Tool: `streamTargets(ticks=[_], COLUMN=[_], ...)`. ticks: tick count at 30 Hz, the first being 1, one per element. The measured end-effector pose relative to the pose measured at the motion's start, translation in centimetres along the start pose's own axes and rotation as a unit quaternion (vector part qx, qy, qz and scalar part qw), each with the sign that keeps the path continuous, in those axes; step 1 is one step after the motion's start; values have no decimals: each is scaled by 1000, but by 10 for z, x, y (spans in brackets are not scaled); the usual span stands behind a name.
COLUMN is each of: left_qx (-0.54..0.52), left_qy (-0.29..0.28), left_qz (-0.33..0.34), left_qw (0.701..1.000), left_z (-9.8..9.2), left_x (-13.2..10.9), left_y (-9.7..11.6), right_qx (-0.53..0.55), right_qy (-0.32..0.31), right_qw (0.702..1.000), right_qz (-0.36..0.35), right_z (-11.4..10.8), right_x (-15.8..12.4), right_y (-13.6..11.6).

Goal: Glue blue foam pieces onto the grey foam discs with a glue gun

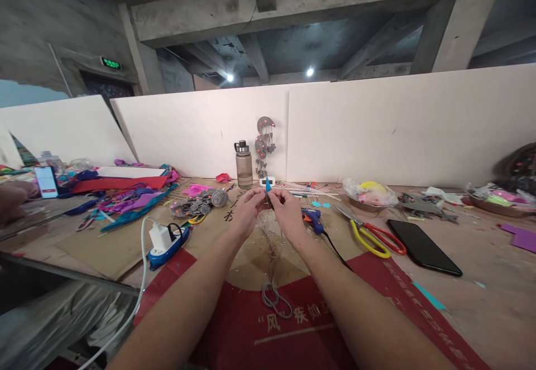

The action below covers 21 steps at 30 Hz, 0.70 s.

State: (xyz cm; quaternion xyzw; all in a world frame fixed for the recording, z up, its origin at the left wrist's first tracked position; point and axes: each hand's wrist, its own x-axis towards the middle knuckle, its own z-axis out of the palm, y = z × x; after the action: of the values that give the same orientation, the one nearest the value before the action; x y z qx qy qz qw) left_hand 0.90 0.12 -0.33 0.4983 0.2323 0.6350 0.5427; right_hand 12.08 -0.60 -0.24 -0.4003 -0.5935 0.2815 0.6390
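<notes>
My left hand [248, 209] and my right hand [287, 214] meet over the middle of the table, both closed, fingertips pinching a small blue pointed piece [268, 183]. Its lower part is hidden by my fingers; something dark shows beside it. Below my hands, a loose coil of grey cord [276, 301] lies on the red and brown sheet [234, 325]. Just right of my right hand rests a blue glue gun [314, 219]. A ball of grey yarn [219, 197] and grey pieces with pink dots [192, 205] lie left of my left hand.
Yellow-and-red-handled scissors [372, 236] and a black phone [422, 247] lie right. A blue-and-white power strip [170, 247] with a white cable is left. A water bottle [243, 163] stands behind, beside a grey moon-shaped hanging ornament [265, 141]. Another person's hand [12, 194] shows far left.
</notes>
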Motion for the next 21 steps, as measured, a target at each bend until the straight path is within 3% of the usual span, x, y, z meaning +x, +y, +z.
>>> streamTargets(ticks=[4,15,21], left_qx=[26,110,141], left_qy=[-19,73,79], left_qz=[11,31,46], left_qw=[999,991,986], left_z=[1,-3,-4], left_x=[1,7,7], left_y=[-3,-11,-7], right_qx=[2,-30,-56], right_qy=[3,-24,27], right_qw=[1000,998,997], right_qz=[-8,-39,-35], right_z=[-4,-3,-4], right_x=[2,3,2], right_y=[2,9,10])
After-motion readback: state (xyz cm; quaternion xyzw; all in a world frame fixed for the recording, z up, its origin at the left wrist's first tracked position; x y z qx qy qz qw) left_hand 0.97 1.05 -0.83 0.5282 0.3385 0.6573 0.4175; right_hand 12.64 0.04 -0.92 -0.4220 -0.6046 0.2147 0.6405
